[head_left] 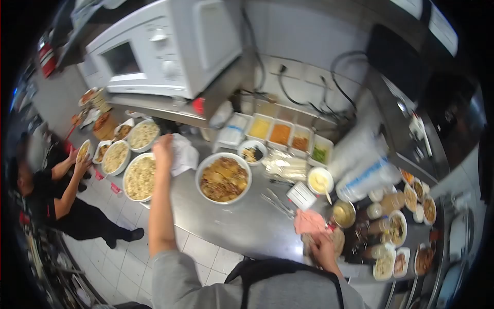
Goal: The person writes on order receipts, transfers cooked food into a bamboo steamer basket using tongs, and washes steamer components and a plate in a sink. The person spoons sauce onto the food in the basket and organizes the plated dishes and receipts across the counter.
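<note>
My left hand point(163, 148) reaches forward at the left end of the counter, fingers closed, with a white cloth point(183, 155) right against it. A bowl of pale, crumbly food point(139, 178) stands beside that wrist, and a second bowl of similar food point(143, 136) lies just beyond. Low on the right, my right hand point(324, 252) has its fingers bent over a brown cloth point(337, 240); the fingertips are partly hidden. A pink cloth point(310, 221) lies against the brown one. Between my arms sits a large white bowl of browned food point(223, 178).
Metal tongs point(278, 203) and a white label card point(301, 195) lie on the steel counter point(221, 221). Ingredient tubs point(281, 133) line the back. A white microwave point(149, 56) stands on a shelf above. At left, a person point(56, 190) holds a small dish point(83, 151).
</note>
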`<act>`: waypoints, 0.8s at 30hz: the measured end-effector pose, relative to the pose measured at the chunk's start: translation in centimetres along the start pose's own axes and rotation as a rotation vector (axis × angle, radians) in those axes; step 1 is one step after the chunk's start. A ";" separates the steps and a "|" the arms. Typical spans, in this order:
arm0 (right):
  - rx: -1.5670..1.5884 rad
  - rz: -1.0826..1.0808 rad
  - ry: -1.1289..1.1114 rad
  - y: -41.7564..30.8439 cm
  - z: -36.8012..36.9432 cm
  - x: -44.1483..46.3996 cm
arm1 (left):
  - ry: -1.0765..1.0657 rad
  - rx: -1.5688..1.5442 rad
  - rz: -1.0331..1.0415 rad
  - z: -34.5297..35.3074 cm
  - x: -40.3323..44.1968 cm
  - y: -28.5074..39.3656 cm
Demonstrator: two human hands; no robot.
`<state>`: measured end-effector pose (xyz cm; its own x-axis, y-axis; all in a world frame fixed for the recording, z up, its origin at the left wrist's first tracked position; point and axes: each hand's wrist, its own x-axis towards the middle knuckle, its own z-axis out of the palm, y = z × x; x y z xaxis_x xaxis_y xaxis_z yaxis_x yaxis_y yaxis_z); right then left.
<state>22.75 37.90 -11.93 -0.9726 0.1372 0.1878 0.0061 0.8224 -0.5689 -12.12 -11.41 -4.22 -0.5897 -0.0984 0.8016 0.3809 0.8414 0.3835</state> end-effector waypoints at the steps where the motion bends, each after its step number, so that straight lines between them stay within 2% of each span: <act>1: -0.014 -0.005 0.010 -0.8 -0.3 0.2 | -0.039 0.000 -0.042 -3.2 0.4 3.9; 3: 0.078 -0.093 0.035 -3.0 -1.4 0.5 | -0.172 -0.128 -0.021 -8.3 0.1 11.8; 6: 0.296 -0.094 -0.147 -4.2 -0.9 0.9 | -0.314 -0.257 0.029 -10.2 -4.7 18.3; 7: 0.344 -0.138 -0.207 -5.0 -0.8 1.2 | -0.369 -0.297 0.035 -10.5 -6.6 21.4; 9: 0.376 -0.267 -0.181 -5.7 -0.1 2.0 | -0.434 -0.388 0.062 -9.1 -11.4 24.7; 10: 0.448 -0.234 -0.198 -6.6 -0.4 2.2 | -0.487 -0.451 0.014 -8.5 -13.4 26.1; 14: 0.566 -0.107 -0.232 -5.6 1.0 2.5 | -0.454 -0.557 -0.042 -5.5 -19.9 28.7; 17: 0.542 -0.161 -0.236 -4.2 2.0 2.0 | -0.436 -0.591 -0.019 -4.4 -22.2 29.0; 18: 0.448 -0.242 -0.209 -3.6 2.6 1.8 | -0.436 -0.599 -0.004 -4.2 -22.7 28.8; 21: 0.337 -0.310 -0.250 -3.4 2.9 1.4 | -0.426 -0.591 -0.004 -3.7 -24.2 28.2; 24: 0.340 -0.200 -0.315 -4.0 2.8 1.4 | -0.508 -0.664 -0.028 -4.1 -24.7 27.7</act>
<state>20.67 33.22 -11.61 -0.9702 -0.2213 0.0985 -0.2123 0.5816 -0.7853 15.88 12.12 -11.50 -0.7939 0.2704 0.5446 0.6080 0.3386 0.7181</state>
